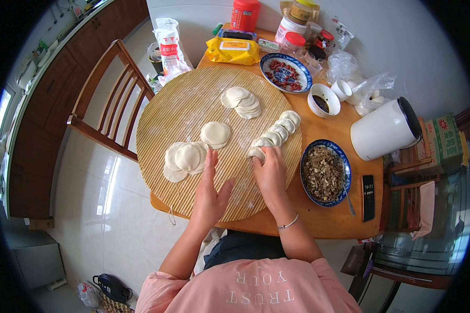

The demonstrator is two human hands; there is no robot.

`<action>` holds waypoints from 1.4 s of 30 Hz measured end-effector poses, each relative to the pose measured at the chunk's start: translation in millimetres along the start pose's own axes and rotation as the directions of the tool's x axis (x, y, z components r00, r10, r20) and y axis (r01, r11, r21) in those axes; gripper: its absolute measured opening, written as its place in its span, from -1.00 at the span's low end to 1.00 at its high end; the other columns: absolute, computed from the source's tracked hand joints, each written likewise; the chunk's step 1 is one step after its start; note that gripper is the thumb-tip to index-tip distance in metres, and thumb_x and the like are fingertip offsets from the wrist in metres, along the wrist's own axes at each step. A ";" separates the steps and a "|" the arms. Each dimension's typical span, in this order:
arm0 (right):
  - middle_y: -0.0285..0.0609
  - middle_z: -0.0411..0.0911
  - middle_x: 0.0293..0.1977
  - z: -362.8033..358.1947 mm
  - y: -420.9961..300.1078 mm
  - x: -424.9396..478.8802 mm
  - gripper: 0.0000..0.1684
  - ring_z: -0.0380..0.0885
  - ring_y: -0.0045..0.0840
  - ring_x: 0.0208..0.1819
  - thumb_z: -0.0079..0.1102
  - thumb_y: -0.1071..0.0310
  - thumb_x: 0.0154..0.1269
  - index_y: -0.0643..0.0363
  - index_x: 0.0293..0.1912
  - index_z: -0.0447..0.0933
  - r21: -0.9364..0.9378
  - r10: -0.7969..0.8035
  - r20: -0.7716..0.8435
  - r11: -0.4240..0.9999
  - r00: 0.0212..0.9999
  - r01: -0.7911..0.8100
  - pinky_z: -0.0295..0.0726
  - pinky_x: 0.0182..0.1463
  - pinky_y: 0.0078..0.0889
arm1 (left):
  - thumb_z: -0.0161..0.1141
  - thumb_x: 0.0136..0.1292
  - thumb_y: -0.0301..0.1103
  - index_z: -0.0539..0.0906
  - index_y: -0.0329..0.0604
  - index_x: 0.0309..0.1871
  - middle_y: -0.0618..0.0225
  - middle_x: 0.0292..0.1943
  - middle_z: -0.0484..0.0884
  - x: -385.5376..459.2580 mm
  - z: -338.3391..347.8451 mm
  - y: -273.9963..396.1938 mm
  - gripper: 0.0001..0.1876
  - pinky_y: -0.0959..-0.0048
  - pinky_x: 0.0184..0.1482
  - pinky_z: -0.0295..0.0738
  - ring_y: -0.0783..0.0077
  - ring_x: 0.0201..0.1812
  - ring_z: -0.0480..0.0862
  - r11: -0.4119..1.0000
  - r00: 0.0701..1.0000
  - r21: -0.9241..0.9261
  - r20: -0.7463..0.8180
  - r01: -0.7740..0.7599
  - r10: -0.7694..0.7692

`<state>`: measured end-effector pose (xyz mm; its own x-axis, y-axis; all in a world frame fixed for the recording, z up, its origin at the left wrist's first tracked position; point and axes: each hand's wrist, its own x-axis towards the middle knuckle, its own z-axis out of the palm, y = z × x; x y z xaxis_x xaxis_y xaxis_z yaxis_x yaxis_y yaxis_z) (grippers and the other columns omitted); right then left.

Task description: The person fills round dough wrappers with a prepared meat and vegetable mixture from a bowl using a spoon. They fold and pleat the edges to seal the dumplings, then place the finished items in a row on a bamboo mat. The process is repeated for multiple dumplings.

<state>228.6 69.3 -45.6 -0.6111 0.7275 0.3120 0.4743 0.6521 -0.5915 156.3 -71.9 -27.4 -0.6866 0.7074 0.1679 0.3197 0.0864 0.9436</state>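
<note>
A row of folded dumplings (279, 131) runs diagonally along the right side of a round slatted mat (180, 105). At the near end of that row, my right hand (270, 168) has its fingers around a dumpling (256, 153), which rests on the mat. My left hand (212, 191) is empty, its thumb apart from the fingers. Its fingertips are beside a fanned stack of round dough wrappers (188, 157). Just beyond lies a smaller wrapper pile (216, 134), and farther back another overlapping group of wrappers (243, 102).
Right of the mat stands a blue-rimmed bowl of filling (323, 176) with a spoon (349, 201). A phone (368, 197) and a white kettle-like appliance (384, 131) are farther right. Behind are a bowl of dark sauce (323, 100), a patterned plate (266, 58) and several jars.
</note>
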 end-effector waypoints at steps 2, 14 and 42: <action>0.00 0.37 -0.28 0.0 -0.1 0.5 -0.75 0.46 -0.10 -0.30 0.15 0.46 0.05 0.29 -0.23 0.38 0.003 0.002 0.006 1.000 1.000 -0.002 0.46 -0.26 -0.16 | 0.12 0.17 -0.53 -0.07 -0.19 0.37 0.00 0.26 0.22 1.0 -1.3 -1.5 -0.24 0.31 0.25 0.16 0.20 0.30 0.22 1.000 1.000 0.027 -0.003 0.004 -0.004; 0.04 0.41 -0.15 -19.1 5.8 -14.9 -0.47 0.53 -0.29 -0.37 0.29 0.45 -0.03 0.31 -0.03 0.33 0.159 0.064 0.049 0.985 0.997 -0.071 0.52 -0.31 -0.32 | 0.15 0.13 -0.44 0.38 -0.24 0.13 0.03 0.03 0.46 63.0 -43.0 -13.9 -0.54 0.27 0.04 0.38 0.03 0.03 0.46 0.894 0.986 0.435 -0.065 -0.110 0.153; -0.09 0.57 -0.50 -11.6 2.7 55.4 -0.84 0.57 -0.25 -0.40 0.17 0.26 0.08 0.11 -0.35 0.59 -0.169 -0.026 0.413 0.980 0.910 0.105 0.52 -0.31 -0.25 | 0.25 -0.05 -0.38 0.59 -0.25 -0.35 0.18 -0.42 0.57 161.9 -32.6 -38.6 -0.81 0.35 -0.21 0.45 0.23 -0.31 0.57 0.786 0.899 0.549 0.438 -0.285 0.019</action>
<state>203.4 113.9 -21.3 -0.8303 0.5572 -0.0077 0.5081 0.7513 -0.4212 11.6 16.4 -27.3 -0.3246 0.9448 0.0435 0.8053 0.2520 0.5366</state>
